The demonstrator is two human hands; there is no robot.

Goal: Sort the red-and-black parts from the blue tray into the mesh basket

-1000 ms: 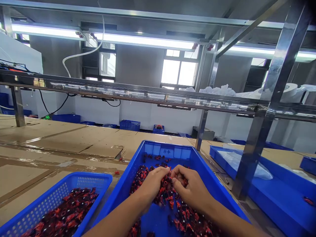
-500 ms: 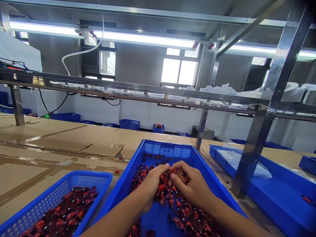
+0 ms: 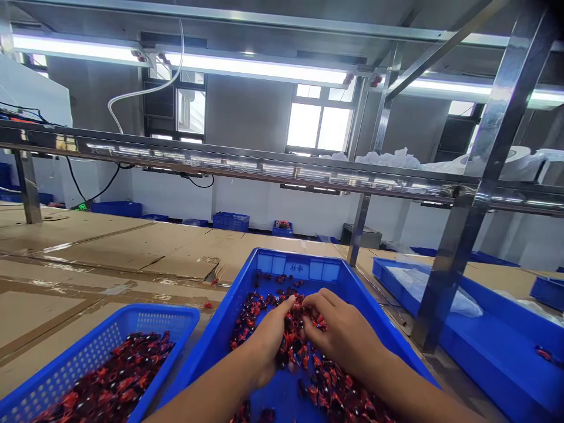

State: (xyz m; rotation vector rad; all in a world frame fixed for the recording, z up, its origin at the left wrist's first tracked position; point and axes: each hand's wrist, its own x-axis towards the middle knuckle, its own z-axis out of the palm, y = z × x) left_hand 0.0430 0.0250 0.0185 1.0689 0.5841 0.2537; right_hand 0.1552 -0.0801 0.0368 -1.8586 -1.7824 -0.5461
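Observation:
Both my hands work over a deep blue tray (image 3: 374, 305) holding many glossy dark red, flower-like pieces (image 3: 352, 393) that look like roselle calyces. My left hand (image 3: 267, 343) is cupped around a small heap of them, thumb up along its side and fingers mostly hidden underneath. Curled over the same heap from the right, my right hand (image 3: 341, 326) has its thumb and fingers closed on a piece, which they largely cover. To the left, a perforated blue basket (image 3: 94, 355) contains a thick layer of the same dark red pieces.
Another large blue tray (image 3: 489, 341) with a clear plastic bag (image 3: 436, 288) sits at the right, behind a metal post (image 3: 449, 282). Taped cardboard (image 3: 145, 241) covers the table. A metal shelf (image 3: 247, 167) spans above it.
My right hand's fingers have closed in and dipped slightly over the heap. My left hand stays cupped at nearly the same spot, its thumb shifted a little left.

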